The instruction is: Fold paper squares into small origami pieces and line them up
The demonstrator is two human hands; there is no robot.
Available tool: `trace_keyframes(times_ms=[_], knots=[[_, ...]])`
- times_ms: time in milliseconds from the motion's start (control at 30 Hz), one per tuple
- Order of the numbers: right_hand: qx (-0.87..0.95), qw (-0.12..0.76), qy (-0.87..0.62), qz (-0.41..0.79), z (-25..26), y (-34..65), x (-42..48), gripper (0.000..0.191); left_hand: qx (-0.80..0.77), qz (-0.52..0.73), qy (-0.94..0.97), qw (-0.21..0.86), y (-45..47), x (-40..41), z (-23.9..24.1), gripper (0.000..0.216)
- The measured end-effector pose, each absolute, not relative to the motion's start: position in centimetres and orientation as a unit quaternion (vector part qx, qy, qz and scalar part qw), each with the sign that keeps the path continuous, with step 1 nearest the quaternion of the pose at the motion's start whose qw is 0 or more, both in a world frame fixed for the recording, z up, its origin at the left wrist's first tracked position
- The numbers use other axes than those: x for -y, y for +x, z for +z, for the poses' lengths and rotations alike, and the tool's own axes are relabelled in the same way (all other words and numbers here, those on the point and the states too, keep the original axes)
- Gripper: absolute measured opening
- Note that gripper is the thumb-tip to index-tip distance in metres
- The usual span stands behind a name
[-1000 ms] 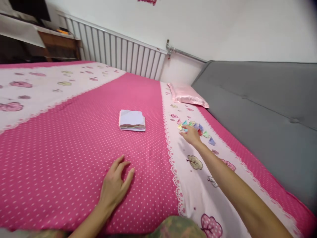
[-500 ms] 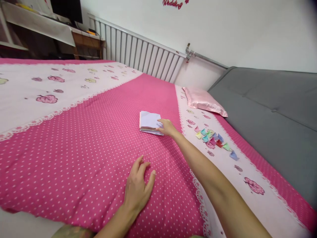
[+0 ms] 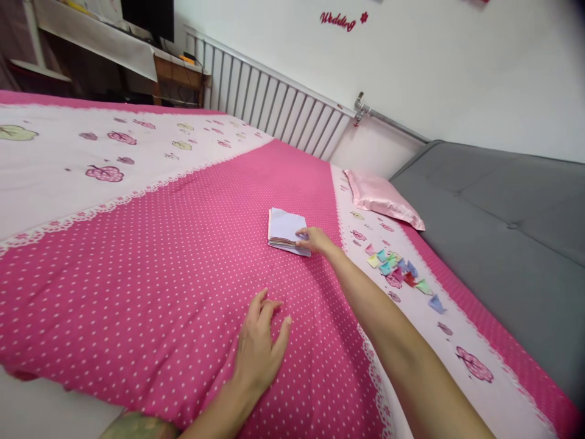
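Note:
A stack of square paper sheets (image 3: 284,224) with a pale lilac top sheet and several colours along its edge lies on the pink dotted bedspread (image 3: 183,262). My right hand (image 3: 316,240) is at the near right corner of the stack, fingers on the top sheet and thumb at the edge, in a pinch. How many sheets it grips I cannot tell. Closer to me, my left hand (image 3: 261,344) rests on the bedspread with its fingers apart and nothing in it.
Several small folded paper pieces (image 3: 397,268) in mixed colours lie on the white floral strip at the right. Beyond them are a pink satin pillow (image 3: 386,200) and a grey headboard (image 3: 498,244). A metal railing (image 3: 274,91) and a desk (image 3: 95,38) stand behind.
The view has shifted slightly, so everything sits a little further right. My right hand stays at the stack's corner, and my left hand remains resting on the bedspread.

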State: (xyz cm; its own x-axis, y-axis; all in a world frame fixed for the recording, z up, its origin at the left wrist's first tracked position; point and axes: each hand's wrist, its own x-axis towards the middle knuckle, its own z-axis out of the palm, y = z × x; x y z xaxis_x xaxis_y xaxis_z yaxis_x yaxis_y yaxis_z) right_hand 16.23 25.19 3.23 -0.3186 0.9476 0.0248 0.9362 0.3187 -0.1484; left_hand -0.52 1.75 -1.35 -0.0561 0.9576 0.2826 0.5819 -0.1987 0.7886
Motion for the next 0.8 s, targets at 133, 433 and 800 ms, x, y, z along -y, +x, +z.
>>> trace_keyframes(times_ms=[133,433,800], knots=[[0.811,0.064,-0.579,0.058,3.1,16.3,-25.3,0.034,-0.588,0.426,0.652,0.218,-0.5,-1.8,-1.4,0.025],[0.804,0.128,-0.579,0.047,1.7,14.6,-25.0,0.045,-0.596,0.416,0.649,0.226,-0.5,-1.9,-1.4,0.027],[0.795,0.155,-0.581,0.078,1.3,14.7,-25.6,0.036,-0.594,0.419,0.643,0.239,-0.7,-1.8,-1.4,0.028]])
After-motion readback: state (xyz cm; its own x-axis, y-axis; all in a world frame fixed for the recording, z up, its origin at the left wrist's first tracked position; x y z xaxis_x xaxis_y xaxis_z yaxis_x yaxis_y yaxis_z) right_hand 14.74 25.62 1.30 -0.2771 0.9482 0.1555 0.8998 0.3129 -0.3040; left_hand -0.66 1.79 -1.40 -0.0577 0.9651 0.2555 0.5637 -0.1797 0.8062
